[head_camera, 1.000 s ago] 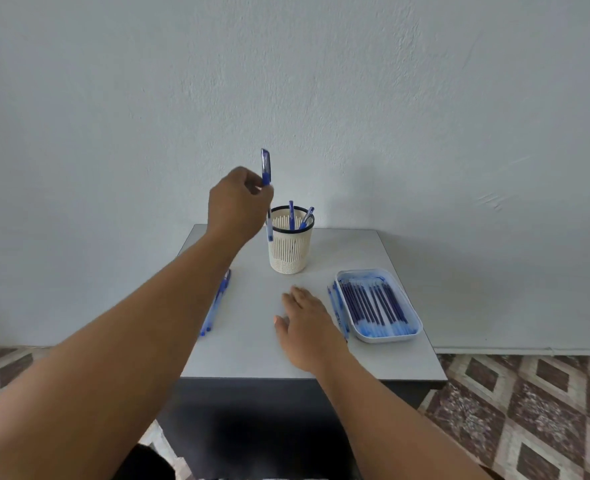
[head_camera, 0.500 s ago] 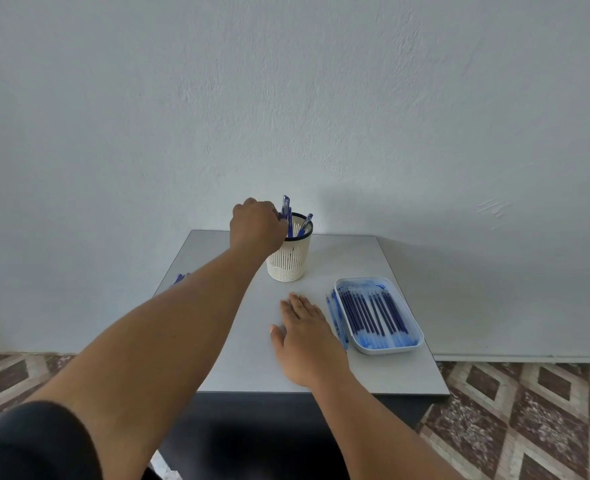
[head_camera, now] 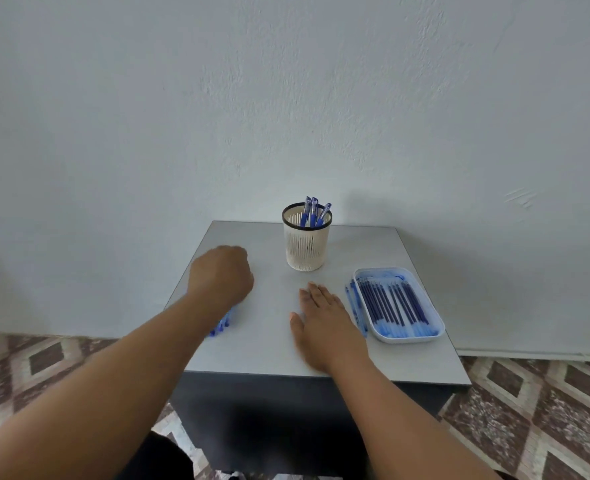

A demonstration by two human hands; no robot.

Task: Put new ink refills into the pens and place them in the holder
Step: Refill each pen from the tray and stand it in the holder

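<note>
Three blue pens now stand in the cream slotted holder at the back of the counter, one more than a second ago, when the left hand was lifting a pen above the rim; half a second ago it was lowering that pen in. The left hand has since come away from the holder and now sits low over the left side of the counter, above the small cluster of blue pens that pokes out beneath the wrist. Its fingers are curled under and hidden from the camera, so whether it already grasps one of those pens or is only reaching cannot be told. The right hand lies flat and relaxed on the counter, holding nothing, just beside a few loose blue pen parts and the white tray of dark blue refills. One pen is thus finished and stowed, and the person appears to be starting on the next: picking up a pen from the left cluster, with the refills waiting on the right. Behind the counter is a plain pale wall, and patterned tiles cover the floor.
</note>
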